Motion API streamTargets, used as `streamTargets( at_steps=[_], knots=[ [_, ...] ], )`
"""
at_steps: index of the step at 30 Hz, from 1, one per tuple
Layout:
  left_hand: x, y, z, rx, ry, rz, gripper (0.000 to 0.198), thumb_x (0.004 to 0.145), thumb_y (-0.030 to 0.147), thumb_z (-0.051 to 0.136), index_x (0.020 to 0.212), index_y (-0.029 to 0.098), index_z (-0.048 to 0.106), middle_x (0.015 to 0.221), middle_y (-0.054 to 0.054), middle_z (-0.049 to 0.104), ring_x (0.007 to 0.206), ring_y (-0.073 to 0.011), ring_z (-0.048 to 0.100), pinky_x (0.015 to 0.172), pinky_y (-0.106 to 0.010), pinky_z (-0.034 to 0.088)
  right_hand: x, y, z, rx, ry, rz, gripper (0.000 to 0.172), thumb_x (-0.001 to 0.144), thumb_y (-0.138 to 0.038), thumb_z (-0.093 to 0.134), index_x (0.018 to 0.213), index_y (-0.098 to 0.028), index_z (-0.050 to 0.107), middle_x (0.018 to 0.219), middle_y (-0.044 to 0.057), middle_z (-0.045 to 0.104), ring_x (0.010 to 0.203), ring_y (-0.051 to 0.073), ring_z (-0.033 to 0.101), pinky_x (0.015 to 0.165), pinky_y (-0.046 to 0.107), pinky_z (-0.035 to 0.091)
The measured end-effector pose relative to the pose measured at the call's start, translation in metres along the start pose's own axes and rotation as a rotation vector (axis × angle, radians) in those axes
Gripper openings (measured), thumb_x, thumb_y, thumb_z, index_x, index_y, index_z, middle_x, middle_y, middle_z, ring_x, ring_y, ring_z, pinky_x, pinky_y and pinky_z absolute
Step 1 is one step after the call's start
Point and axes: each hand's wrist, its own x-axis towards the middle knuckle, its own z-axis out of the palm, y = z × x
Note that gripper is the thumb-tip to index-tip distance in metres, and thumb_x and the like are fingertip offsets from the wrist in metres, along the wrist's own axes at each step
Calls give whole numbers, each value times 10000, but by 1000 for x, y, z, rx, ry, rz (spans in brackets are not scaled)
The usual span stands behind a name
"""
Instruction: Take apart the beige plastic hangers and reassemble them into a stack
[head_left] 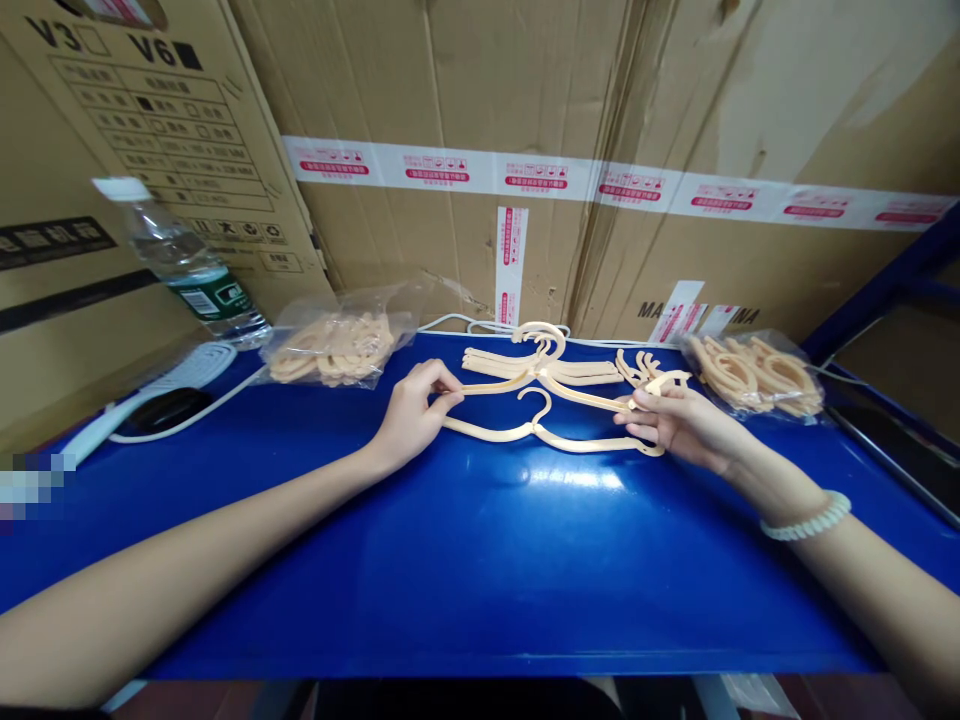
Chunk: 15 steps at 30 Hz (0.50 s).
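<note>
Two cream plastic hangers lie in front of me on the blue table. My left hand pinches the left end of the upper hanger, and my right hand pinches its right end. The lower hanger rests on the table just below, touching my fingers at both ends. A stack of the same hangers sits behind them, near the cardboard wall.
A clear bag of cream hanger parts lies at back left, another bag at back right, loose parts between. A water bottle and a white power strip stand at left. Cardboard boxes wall the back.
</note>
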Motion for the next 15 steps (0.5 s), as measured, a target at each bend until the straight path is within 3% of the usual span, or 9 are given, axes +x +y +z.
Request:
streamTargets(
  at_steps=[6,10,15],
  knots=[
    [-1,2,0,10,9,20,145,864,260,615,740,206,562,828,-33,631,868,-229,621,832,-414,543,0,1,-2,-24,12,-21,249,726,-309,891,781,-181,684,916,129,762,894,275,766,794,357,664],
    [-1,4,0,36,1,34,143,876,258,605,748,206,570,829,-35,633,847,-226,613,803,-403,531,0,2,-3,-80,50,-83,286,725,-376,896,744,-197,674,846,100,747,865,275,764,730,340,669],
    [-3,9,0,100,-6,84,134,878,240,598,751,208,573,809,-31,620,801,-218,580,754,-375,490,-1,5,2,-60,122,-186,403,603,-430,971,721,-209,655,760,45,708,760,241,753,665,314,656]
  ],
)
